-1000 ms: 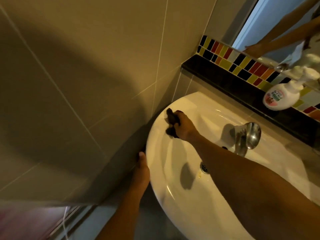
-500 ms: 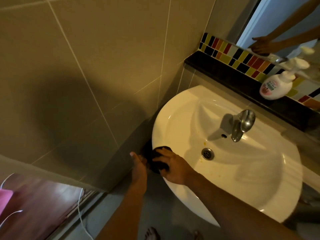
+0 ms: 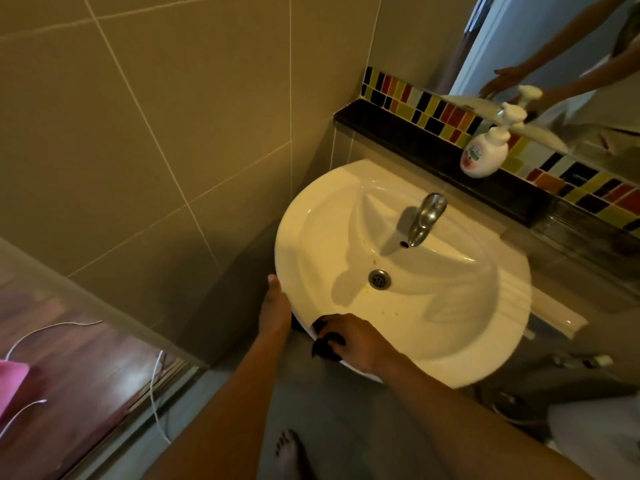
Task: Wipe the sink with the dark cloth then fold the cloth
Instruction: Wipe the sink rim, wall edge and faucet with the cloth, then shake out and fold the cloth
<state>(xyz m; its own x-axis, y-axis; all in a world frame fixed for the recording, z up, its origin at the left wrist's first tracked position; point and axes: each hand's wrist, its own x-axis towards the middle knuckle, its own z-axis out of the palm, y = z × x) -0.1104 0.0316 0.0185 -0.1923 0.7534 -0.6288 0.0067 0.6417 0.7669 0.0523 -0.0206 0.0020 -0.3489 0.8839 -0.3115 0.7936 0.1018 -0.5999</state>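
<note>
A white round sink (image 3: 491,344) hangs on the tiled wall, with a chrome tap (image 3: 424,218) at its back and a metal drain (image 3: 380,279) in the bowl. My right hand (image 3: 349,339) presses a bunched dark cloth (image 3: 325,346) against the sink's near left rim; most of the cloth is hidden under my fingers. My left hand (image 3: 274,311) lies flat against the sink's left outer edge, fingers straight, holding nothing. Small yellowish specks dot the bowl near the drain.
A white pump soap bottle (image 3: 485,148) stands on the black ledge (image 3: 408,140) behind the sink, under a mirror. Beige tiled wall is close on the left. My bare foot (image 3: 289,455) rests on the grey floor below. White cables lie by the doorway at left.
My right hand has slid the cloth from the sink's far left rim down around the edge to the near left rim. My left hand stayed on the sink's left edge.
</note>
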